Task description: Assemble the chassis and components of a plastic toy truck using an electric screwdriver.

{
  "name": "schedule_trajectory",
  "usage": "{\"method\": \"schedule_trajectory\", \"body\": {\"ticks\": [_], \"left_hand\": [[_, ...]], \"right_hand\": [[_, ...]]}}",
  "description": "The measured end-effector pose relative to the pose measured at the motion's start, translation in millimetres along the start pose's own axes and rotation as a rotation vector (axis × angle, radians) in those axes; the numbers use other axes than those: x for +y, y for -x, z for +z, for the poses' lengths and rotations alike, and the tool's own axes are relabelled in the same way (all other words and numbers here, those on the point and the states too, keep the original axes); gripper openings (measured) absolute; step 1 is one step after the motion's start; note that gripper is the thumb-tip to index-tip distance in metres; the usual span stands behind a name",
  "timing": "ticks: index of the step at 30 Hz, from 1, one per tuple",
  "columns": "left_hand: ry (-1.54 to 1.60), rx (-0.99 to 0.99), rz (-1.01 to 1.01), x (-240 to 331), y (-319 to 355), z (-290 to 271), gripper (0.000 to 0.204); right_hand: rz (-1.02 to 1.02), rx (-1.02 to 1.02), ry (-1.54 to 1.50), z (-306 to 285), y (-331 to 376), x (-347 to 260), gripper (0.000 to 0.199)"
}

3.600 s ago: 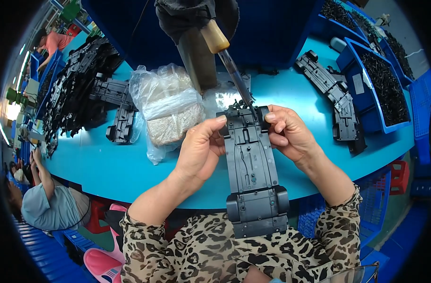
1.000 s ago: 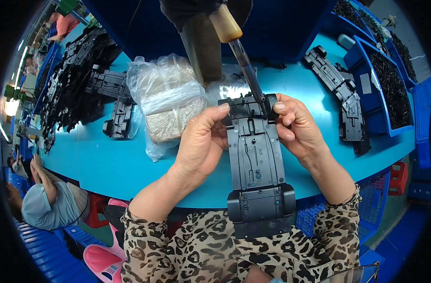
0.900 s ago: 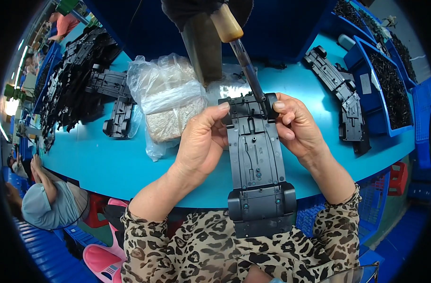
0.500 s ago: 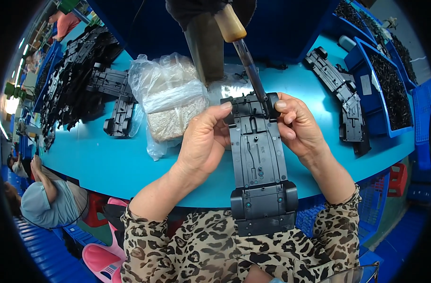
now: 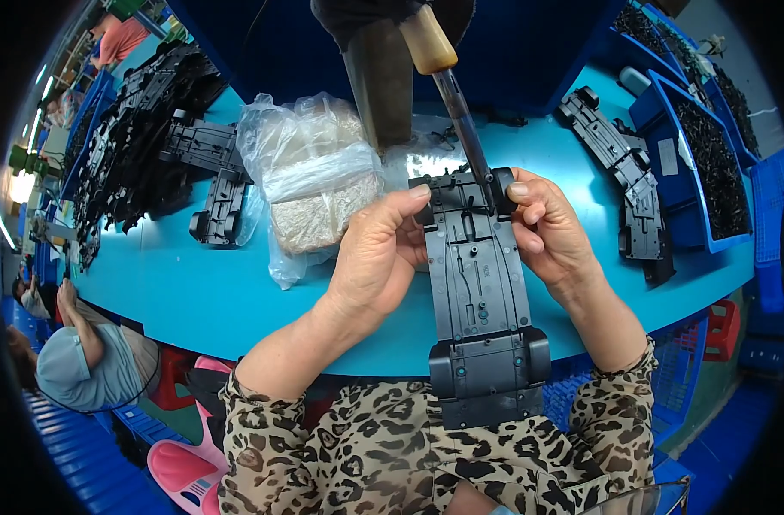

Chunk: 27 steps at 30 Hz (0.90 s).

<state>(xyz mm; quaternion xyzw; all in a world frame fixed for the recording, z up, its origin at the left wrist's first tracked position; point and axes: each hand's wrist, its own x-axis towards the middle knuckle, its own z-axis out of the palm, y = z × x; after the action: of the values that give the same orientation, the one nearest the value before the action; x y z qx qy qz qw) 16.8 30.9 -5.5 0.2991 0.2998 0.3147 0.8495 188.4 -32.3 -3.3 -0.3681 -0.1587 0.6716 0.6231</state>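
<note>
A black plastic toy-car chassis (image 5: 482,296) is held up between my hands, its far end over the table and its near end by my lap. My left hand (image 5: 376,253) grips its far left corner, thumb on top and the other fingers partly hidden behind. My right hand (image 5: 553,236) pinches the far right corner by the wheel-like part (image 5: 501,184). From above hangs a soldering-iron-like tool with a wooden handle (image 5: 430,43) and a metal rod (image 5: 462,112). Its lower end meets the chassis beside that right corner; exact contact is too small to tell.
A plastic-wrapped package (image 5: 323,210) lies left of my hands on the turquoise table (image 5: 186,296). Black chassis pieces (image 5: 134,129) are heaped far left. More chassis (image 5: 619,172) lie at the right, beside a blue bin (image 5: 705,163) of small black parts. A co-worker (image 5: 87,356) sits at the left.
The chassis and both hands have shifted slightly to the right. The hanging tool has swung a little right too, its lower end still by the chassis's far right corner.
</note>
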Motion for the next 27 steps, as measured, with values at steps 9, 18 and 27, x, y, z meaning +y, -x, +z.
{"method": "schedule_trajectory", "body": {"ticks": [9,18,27], "left_hand": [[0.0,0.016,-0.008,0.8,1.0,1.9,0.022],[-0.011,-0.019,-0.003,2.0,2.2,2.4,0.023],[-0.014,-0.022,0.002,2.6,4.4,4.4,0.024]], "right_hand": [[-0.002,-0.007,0.019,-0.6,0.2,-0.6,0.013],[-0.013,0.001,0.012,3.4,3.0,-1.1,0.012],[-0.009,0.015,0.011,4.7,3.8,-2.6,0.012]]}}
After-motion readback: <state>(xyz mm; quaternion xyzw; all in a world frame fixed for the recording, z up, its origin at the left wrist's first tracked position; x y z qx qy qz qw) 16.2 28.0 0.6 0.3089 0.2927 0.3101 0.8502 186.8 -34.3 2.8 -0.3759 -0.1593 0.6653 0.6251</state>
